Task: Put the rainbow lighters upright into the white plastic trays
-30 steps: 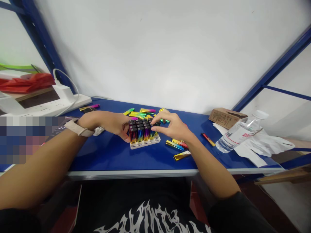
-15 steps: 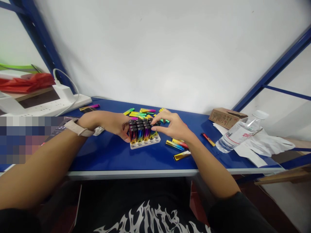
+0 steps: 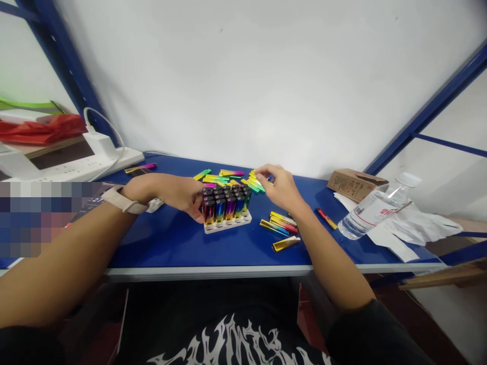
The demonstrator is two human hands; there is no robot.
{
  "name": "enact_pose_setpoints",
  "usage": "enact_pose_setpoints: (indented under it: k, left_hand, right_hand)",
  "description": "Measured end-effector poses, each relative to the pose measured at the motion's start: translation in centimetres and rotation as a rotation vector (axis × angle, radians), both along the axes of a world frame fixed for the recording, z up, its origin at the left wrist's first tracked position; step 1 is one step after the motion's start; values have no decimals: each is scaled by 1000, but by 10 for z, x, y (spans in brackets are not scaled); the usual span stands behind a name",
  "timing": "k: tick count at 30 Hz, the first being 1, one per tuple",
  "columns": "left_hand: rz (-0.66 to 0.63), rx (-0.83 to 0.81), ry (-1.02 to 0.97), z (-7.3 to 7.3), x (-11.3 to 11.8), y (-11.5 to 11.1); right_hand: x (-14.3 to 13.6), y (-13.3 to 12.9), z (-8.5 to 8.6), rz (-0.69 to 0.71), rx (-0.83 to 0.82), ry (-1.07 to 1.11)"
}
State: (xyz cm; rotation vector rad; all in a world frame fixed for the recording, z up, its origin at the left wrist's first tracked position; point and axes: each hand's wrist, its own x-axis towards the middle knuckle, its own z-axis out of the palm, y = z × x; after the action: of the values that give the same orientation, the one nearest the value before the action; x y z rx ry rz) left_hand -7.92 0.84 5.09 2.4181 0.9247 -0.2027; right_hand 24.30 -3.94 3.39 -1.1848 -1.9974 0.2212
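One white rack (image 3: 228, 226); four black-topped pieces (image 3: 219, 210) in its front row
Behind that row, more, too crowded to count; right of the rack, at least four loose metallic strips (image 3: 285, 244); farther right, one red-and-gold strip (image 3: 326, 218), one bottle (image 3: 365, 215), one carton (image 3: 352, 186); left of the rack, one power board (image 3: 78, 166).

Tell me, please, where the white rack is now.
In the head view, the white rack sits on the blue table just left of centre, beside the left hand.

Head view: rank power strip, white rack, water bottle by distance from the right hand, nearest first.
From the right hand:
1. White rack, just left, toward the wearer.
2. Water bottle, to the right.
3. Power strip, far left.
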Motion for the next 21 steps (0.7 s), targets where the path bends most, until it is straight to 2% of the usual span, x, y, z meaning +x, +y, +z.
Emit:
enact_pose_setpoints:
  k: [4,9,12,18,21]
  left_hand:
    - [63,-39,51,1,-1,2]
    - [32,-36,36,-2,-3,5]
    - [32,-26,31,-4,-4,7]
    - [15,24,68,-10,-5,14]
    - [24,8,78,-12,-4,16]
  right_hand:
    - [13,15,-12,-65,-61,-334]
    - [7,18,-22,39,-152,-595]
    - [3,15,-18,66,-201,-627]
    - [3,9,-6,-117,-179,-597]
    - [1,8,-8,-126,-266,-636]
